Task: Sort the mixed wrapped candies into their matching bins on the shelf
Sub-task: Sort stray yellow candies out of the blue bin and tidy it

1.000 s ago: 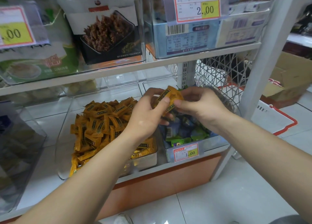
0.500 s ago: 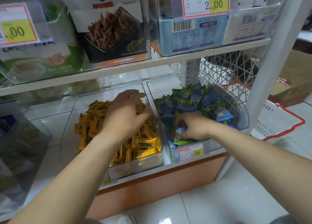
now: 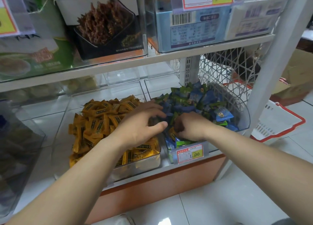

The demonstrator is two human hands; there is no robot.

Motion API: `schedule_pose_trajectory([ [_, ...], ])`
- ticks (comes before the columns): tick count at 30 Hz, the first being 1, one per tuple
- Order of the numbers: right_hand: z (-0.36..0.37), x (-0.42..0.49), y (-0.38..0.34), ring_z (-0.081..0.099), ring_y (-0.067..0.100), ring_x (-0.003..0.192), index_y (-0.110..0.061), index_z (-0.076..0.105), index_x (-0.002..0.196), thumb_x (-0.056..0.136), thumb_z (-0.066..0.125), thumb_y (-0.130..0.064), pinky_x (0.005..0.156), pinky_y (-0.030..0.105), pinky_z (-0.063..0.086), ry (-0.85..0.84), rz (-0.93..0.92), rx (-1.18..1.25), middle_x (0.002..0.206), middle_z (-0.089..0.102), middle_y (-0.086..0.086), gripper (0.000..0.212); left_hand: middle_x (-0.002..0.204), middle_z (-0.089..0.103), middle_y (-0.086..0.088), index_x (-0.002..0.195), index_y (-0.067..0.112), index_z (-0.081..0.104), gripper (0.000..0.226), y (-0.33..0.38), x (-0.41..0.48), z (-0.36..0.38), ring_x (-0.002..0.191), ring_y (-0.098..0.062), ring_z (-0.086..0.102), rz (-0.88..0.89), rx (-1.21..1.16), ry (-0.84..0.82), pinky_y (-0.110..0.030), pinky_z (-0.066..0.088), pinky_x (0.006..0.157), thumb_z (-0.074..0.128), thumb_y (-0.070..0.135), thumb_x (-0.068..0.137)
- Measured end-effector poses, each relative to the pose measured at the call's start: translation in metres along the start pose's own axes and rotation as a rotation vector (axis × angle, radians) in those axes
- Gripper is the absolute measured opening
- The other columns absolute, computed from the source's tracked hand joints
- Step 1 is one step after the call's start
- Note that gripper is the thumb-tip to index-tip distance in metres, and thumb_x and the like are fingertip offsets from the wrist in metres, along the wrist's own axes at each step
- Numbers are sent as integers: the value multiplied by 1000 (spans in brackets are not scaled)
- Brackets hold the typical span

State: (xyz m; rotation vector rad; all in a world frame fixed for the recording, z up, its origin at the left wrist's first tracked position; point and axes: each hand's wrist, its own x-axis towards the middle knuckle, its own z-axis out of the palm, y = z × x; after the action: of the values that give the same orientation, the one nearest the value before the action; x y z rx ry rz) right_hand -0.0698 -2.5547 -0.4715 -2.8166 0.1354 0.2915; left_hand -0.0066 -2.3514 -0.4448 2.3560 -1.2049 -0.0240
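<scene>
Two clear bins stand side by side at the front edge of the lower shelf (image 3: 163, 159). We record the left bin (image 3: 147, 163) as filled with yellow wrapped candies (image 3: 101, 121). The right bin (image 3: 243, 116) holds blue and green candies (image 3: 203, 102) and has a price tag (image 3: 189, 153) reading 1.00 on its front wall. One stray yellow candy (image 3: 172, 134) lies among the blue and green ones near the front of the right bin.

The left hand (image 3: 145, 123) reaches across the wall between the bins, fingers spread and loosely bent, holding nothing that we can see. The right hand (image 3: 191, 126) sits knuckles-up in the right bin, fingers curled down at the stray yellow candy; we cannot tell whether it is pinched. A red-rimmed basket (image 3: 274, 121) sits on the floor beyond the shelf's right post.
</scene>
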Motion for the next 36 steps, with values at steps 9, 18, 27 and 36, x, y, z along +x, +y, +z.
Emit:
schedule_pose_trajectory([
  [9, 2, -2, 7, 63, 16, 79, -25, 58, 99, 75, 75, -20, 62, 29, 49, -12, -17, 250, 89, 66, -3, 30, 138, 51, 15, 116, 35, 66, 39, 0, 0, 0, 135, -1, 32, 12, -26, 16, -25, 28, 104, 54, 58, 88],
  [18, -36, -42, -13, 69, 8, 67, -13, 66, 98, 78, 82, -13, 58, 24, 51, 376, -119, 950, 81, 75, 5, 25, 125, 62, 16, 134, 30, 53, 52, 30, 0, 0, 110, 3, 53, 6, -146, 240, -13, 43, 90, 58, 58, 89],
  [27, -56, -58, 49, 66, 7, 94, -22, 70, 115, 86, 72, -27, 80, 22, 45, 596, 55, 358, 107, 74, -7, 30, 113, 68, 10, 126, 34, 58, 35, -5, -19, -29, 98, -14, 63, -258, 123, 338, -28, 50, 76, 61, 44, 93],
  [36, -45, -68, 75, 56, 31, 115, -15, 59, 133, 88, 66, -29, 89, 30, 42, 460, 52, 9, 121, 62, 16, 47, 91, 65, 18, 110, 27, 68, 24, 66, 4, -8, 84, -3, 61, -55, 49, 250, -23, 51, 76, 62, 35, 88],
])
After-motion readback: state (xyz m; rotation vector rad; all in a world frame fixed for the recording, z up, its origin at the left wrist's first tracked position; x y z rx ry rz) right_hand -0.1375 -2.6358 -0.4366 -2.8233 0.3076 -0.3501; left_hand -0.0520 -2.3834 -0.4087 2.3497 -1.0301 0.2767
